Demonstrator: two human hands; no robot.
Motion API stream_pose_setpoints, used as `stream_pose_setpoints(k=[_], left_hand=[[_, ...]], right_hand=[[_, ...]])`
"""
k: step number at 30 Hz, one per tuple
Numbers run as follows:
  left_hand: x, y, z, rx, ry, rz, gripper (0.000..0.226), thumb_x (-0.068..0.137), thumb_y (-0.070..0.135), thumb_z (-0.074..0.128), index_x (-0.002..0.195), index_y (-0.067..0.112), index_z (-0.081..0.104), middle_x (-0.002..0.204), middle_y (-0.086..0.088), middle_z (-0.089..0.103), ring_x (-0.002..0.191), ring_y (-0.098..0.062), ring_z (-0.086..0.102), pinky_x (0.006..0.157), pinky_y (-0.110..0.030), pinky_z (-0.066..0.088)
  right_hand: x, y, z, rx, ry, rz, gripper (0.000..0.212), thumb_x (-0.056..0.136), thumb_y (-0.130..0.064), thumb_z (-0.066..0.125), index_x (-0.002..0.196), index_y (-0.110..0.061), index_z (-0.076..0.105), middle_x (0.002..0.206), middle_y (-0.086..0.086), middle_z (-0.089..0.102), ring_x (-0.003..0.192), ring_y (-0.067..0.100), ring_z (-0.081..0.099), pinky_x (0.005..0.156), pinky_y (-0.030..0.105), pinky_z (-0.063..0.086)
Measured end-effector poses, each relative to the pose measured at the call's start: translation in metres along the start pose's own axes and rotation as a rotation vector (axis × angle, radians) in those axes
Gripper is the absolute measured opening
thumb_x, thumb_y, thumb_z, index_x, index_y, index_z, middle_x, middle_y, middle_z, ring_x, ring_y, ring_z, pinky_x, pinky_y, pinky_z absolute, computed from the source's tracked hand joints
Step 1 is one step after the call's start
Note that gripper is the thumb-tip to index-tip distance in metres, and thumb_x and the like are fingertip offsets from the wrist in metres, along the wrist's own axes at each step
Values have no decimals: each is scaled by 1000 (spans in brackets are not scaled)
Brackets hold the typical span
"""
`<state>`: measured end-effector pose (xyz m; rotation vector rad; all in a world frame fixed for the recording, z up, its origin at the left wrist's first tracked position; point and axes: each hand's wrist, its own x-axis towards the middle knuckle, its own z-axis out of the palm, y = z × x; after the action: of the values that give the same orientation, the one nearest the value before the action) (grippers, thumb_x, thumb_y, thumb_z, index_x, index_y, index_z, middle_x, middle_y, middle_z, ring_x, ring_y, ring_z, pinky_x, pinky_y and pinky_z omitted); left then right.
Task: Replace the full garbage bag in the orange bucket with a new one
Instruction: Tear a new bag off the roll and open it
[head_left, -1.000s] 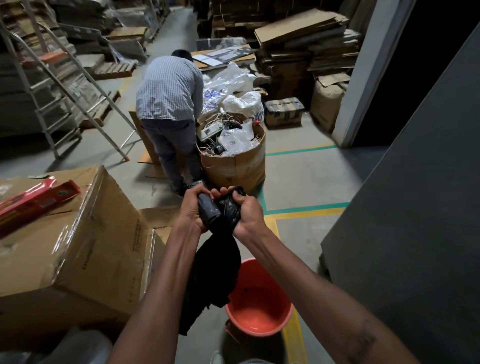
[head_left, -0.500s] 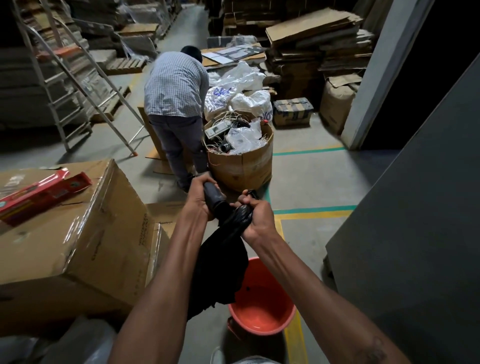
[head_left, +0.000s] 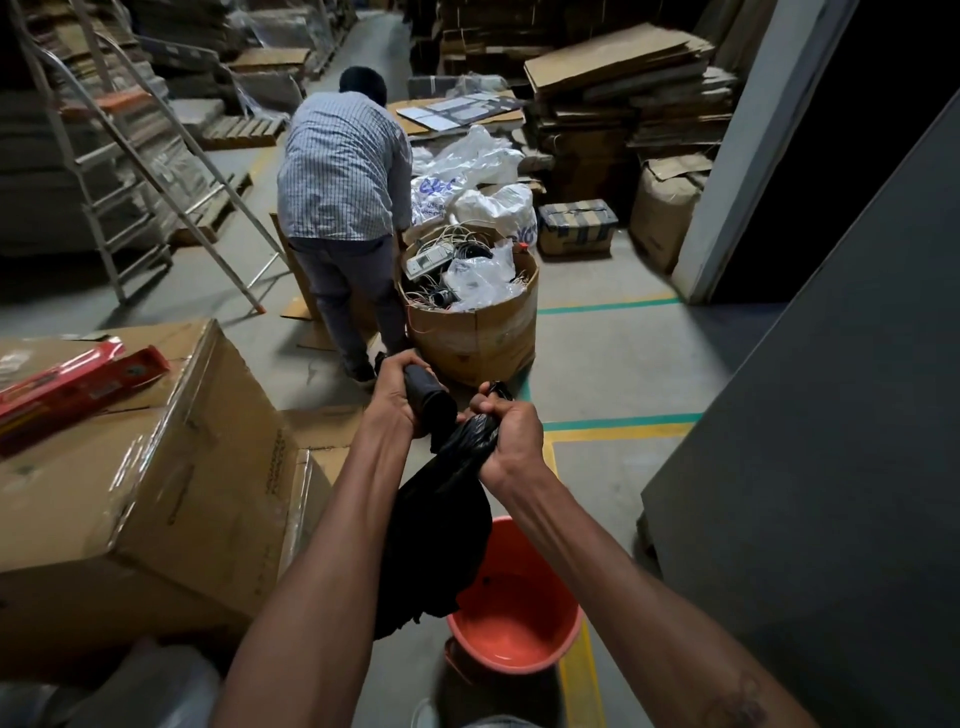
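Note:
An orange bucket stands on the floor below my arms, with no bag in it. My left hand grips a black roll of garbage bags held up in front of me. My right hand is closed around the bunched top of a black garbage bag that comes off the roll. The bag hangs down between my forearms, its lower end over the bucket's left rim.
A large cardboard box with red packages on top sits to my left. A person in a checked shirt bends over a cardboard bin full of cables and plastic ahead. A grey panel stands to my right, a ladder at far left.
My hands have pulled apart: the left moved up with the roll, the right pulled the bag rightward and down. The view has shifted slightly.

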<state>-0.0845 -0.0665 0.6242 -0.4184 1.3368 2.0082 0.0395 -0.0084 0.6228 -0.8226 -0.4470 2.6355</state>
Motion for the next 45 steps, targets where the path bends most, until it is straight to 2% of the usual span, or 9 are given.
stream_pose_setpoints(k=[10,21,26,30,33,35,40,43,45], left_hand=[[18,-11,13,92,101,119,30,84,12,48,55,10,41,45,-5,46,50,-23,41,52,-26,35],[19,-14,3,106,70,-1,21,49,14,64,56,16,44,61,-2,46,57,-22,46,75,-33,46],[47,-16,-14,84,67,3,66,16,15,69,81,13,62,89,-7,55,75,-27,54,88,-49,49],[22,-8,-16,90,159,-25,36,35,12,67,70,12,58,80,-9,61,72,-28,60,78,-41,54],[9,1,-22,107,218,-44,24,60,21,73,79,14,60,83,-9,66,72,-27,65,69,-36,57],[8,2,-28,78,195,-58,25,66,24,76,86,14,64,86,-9,69,72,-27,67,67,-36,58],[5,0,-30,65,197,-56,27,62,18,72,89,15,66,92,-10,68,74,-29,66,71,-37,59],[1,-1,-26,115,200,-65,21,63,19,71,80,13,59,86,-9,63,69,-28,62,72,-33,55],[-7,1,-25,150,208,-76,18,68,19,70,79,11,58,85,-10,63,70,-29,61,77,-36,55]], right_hand=[[-27,-10,-3,5,-48,-61,25,83,9,32,80,-6,52,57,0,39,53,14,37,57,29,36],[-47,-42,-6,-105,-68,-136,24,92,4,34,85,-6,54,56,-1,43,56,14,39,60,30,41],[-48,-40,-3,-154,-34,-133,23,93,2,35,86,-7,55,56,-1,45,54,14,42,60,31,43],[-53,-42,3,-230,-5,-208,23,99,1,36,90,-5,56,69,9,60,66,22,59,70,35,53],[-59,-49,5,-436,57,-314,26,101,2,37,98,-3,63,94,12,76,93,28,71,88,39,57],[-64,-50,7,-523,52,-325,29,101,3,38,97,-7,66,99,9,77,97,25,71,87,36,57],[-65,-43,12,-562,59,-284,28,101,2,34,95,-7,60,82,11,76,89,29,70,87,41,56],[-59,-37,13,-327,30,-227,26,99,7,31,89,-4,53,61,9,56,62,24,56,87,49,56],[-61,-33,15,-291,-2,-222,26,97,8,30,87,-4,50,61,6,45,56,19,46,76,43,58]])
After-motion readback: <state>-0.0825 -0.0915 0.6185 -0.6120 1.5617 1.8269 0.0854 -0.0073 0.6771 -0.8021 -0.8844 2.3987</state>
